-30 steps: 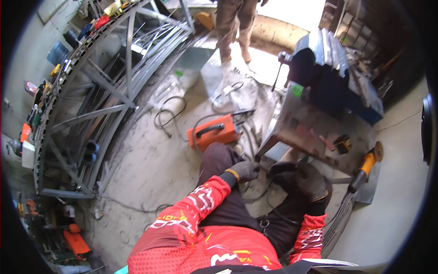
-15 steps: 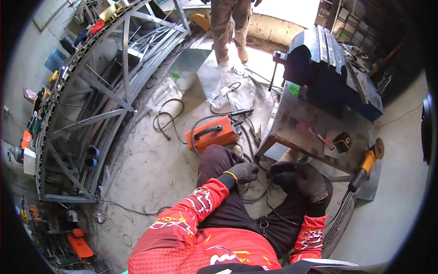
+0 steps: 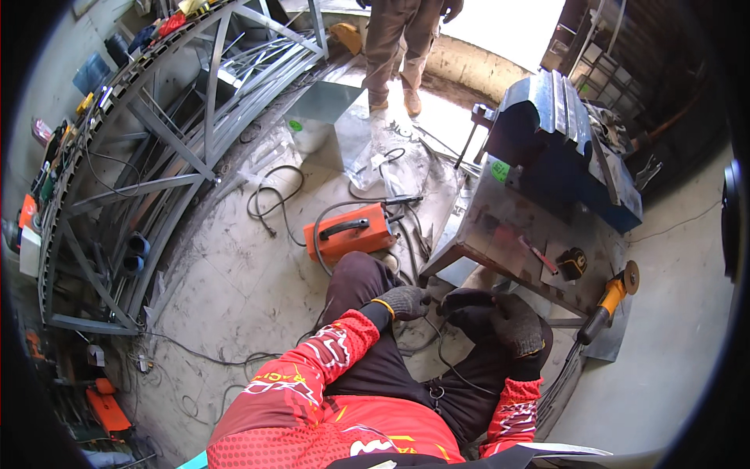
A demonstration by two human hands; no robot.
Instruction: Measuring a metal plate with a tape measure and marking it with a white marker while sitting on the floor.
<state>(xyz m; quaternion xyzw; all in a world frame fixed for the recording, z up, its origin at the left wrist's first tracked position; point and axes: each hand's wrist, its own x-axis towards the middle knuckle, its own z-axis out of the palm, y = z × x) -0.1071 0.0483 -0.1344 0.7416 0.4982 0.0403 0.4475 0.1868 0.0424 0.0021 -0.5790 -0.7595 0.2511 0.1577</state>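
Note:
My left hand [image 3: 408,303], in a dark knitted glove with a yellow cuff edge, is closed above my left thigh. A thin dark cable [image 3: 442,353] runs from its fingertips down across my lap. My right hand [image 3: 517,325], in a similar glove, curls over my right leg with its fingers bent. Its fingertips are hidden beside a dark rounded shape [image 3: 467,303], whose kind I cannot make out. Just beyond my left knee, an orange box-shaped machine [image 3: 351,234] with a black handle stands on the floor, with dark cables around it.
On the right, a metal bench [image 3: 516,234] carries a large vise [image 3: 547,148] and a tape measure [image 3: 571,263]. A yellow angle grinder [image 3: 612,301] is beside it. At left stands a steel rack [image 3: 133,195] with metal bars. Beyond are a shiny sheet-metal box [image 3: 332,129] and a standing person [image 3: 398,47].
The whole view has shifted a little, so most things now appear farther left. Both hands stay close together over my lap, with little visible change in their pose.

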